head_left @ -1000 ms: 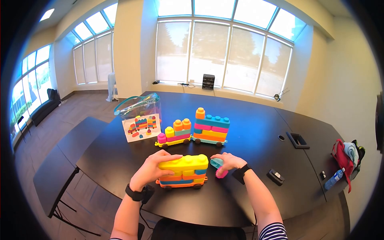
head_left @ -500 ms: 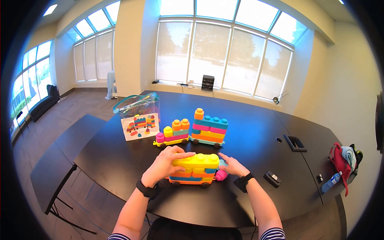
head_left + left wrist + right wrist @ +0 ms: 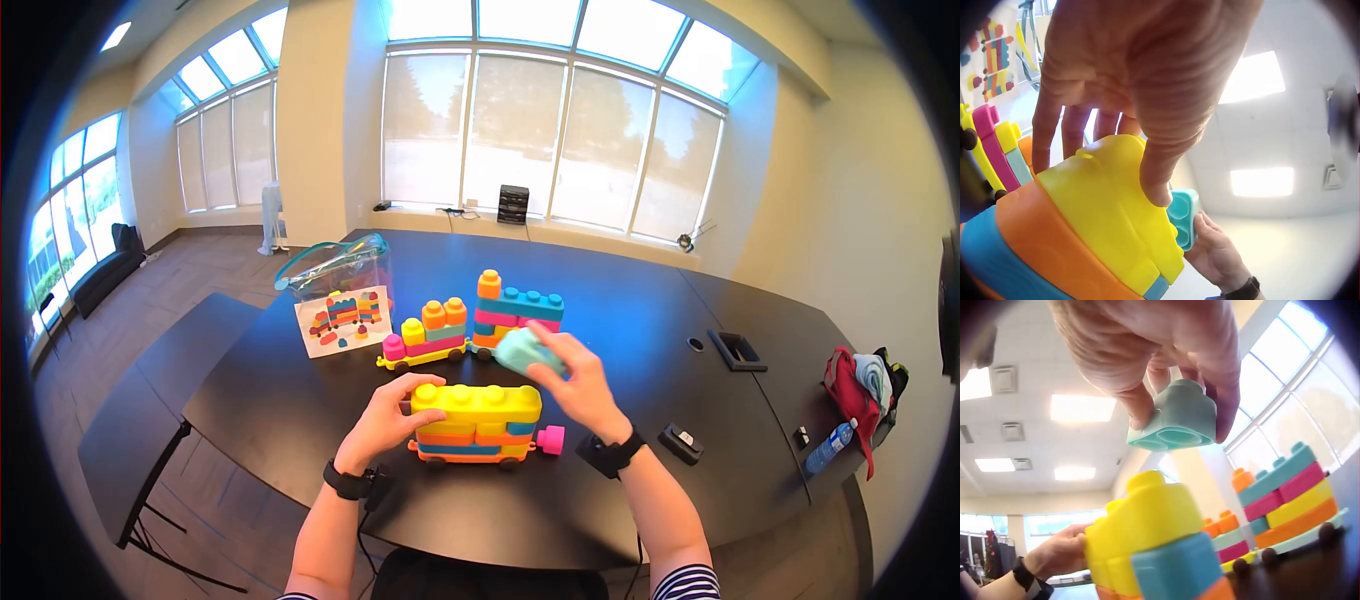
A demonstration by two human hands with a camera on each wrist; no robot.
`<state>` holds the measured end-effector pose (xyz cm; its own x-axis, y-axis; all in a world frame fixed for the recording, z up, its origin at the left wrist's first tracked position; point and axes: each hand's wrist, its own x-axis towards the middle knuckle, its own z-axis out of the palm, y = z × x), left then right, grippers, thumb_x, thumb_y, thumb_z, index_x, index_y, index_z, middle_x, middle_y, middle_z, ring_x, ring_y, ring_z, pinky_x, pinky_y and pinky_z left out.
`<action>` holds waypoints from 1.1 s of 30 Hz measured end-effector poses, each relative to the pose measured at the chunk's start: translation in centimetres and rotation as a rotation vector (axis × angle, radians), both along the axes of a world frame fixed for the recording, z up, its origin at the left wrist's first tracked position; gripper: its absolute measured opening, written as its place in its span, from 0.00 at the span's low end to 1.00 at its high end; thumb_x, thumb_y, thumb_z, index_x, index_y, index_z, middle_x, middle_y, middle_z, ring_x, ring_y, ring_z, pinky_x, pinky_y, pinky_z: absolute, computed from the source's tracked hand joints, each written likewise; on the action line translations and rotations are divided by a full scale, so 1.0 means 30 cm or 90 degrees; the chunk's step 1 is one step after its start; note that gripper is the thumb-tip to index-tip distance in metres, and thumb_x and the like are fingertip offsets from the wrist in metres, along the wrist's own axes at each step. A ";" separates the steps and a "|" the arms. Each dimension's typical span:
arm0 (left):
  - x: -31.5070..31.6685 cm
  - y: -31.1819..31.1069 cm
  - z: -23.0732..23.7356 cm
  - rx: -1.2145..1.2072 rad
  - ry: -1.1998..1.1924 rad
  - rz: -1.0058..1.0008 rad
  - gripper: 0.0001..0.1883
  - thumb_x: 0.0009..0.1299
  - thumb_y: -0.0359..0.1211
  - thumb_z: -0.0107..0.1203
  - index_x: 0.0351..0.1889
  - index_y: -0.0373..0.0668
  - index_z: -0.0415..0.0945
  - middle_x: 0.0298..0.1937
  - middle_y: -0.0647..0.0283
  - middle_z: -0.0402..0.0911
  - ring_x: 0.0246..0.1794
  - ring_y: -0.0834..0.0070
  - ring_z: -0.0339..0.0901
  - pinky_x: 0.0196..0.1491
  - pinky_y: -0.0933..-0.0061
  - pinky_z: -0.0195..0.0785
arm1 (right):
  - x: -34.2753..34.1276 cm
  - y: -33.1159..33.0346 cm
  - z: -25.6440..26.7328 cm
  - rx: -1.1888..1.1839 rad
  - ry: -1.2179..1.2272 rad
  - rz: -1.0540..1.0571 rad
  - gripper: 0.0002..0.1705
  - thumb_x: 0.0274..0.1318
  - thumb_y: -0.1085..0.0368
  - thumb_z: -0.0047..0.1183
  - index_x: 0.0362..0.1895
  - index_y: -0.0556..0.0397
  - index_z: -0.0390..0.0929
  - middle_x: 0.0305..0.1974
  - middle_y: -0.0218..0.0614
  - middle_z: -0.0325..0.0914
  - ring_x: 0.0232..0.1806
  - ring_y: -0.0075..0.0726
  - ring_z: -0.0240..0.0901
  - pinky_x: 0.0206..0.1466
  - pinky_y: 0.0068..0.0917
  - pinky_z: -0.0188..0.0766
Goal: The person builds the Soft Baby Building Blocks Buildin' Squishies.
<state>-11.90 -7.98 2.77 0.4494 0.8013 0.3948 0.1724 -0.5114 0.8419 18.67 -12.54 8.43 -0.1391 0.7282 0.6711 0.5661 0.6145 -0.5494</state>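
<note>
In the head view my left hand (image 3: 383, 420) grips the left end of a toy train car (image 3: 475, 437) stacked from building blocks. The thumb lies on the near side of its long yellow top block (image 3: 470, 402), fingers on the far side. My right hand (image 3: 582, 388) pinches a pale teal building block (image 3: 1184, 415) between thumb and fingers, raised above and behind the car's right end. Its hollow underside shows in both wrist views. A pink block (image 3: 551, 439) lies on the table by the car's right end.
Two joined block train cars, a low yellow-based one (image 3: 425, 345) and a taller one (image 3: 500, 310), stand behind. A clear bag (image 3: 345, 265) with a picture card is at back left. A black device (image 3: 682, 443), bottle (image 3: 832, 447) and red bag (image 3: 845, 385) sit right on the dark table (image 3: 640, 330).
The right hand has picked the pale teal block up from beside the car and raised it, leaving the pink block on the table. The left hand and car have shifted right.
</note>
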 end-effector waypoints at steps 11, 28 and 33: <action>0.006 -0.004 -0.005 -0.035 -0.009 -0.006 0.26 0.70 0.34 0.73 0.64 0.40 0.79 0.53 0.66 0.85 0.53 0.80 0.80 0.53 0.73 0.80 | -0.152 0.017 -0.059 0.035 -0.161 0.098 0.34 0.63 0.68 0.66 0.73 0.44 0.77 0.58 0.46 0.77 0.59 0.54 0.77 0.61 0.41 0.77; 0.009 -0.005 0.004 -0.017 0.019 0.015 0.25 0.70 0.33 0.73 0.64 0.40 0.79 0.53 0.64 0.85 0.52 0.78 0.82 0.54 0.72 0.81 | -0.152 0.017 -0.083 -0.003 -0.210 0.088 0.30 0.72 0.67 0.56 0.76 0.42 0.73 0.64 0.44 0.76 0.65 0.56 0.74 0.67 0.42 0.74; 0.008 0.002 -0.007 -0.017 0.021 0.009 0.26 0.70 0.34 0.73 0.64 0.39 0.79 0.54 0.64 0.86 0.53 0.77 0.82 0.57 0.70 0.79 | -0.103 0.031 -0.053 0.014 -0.259 0.101 0.28 0.79 0.62 0.47 0.78 0.44 0.69 0.73 0.45 0.71 0.72 0.56 0.70 0.75 0.44 0.67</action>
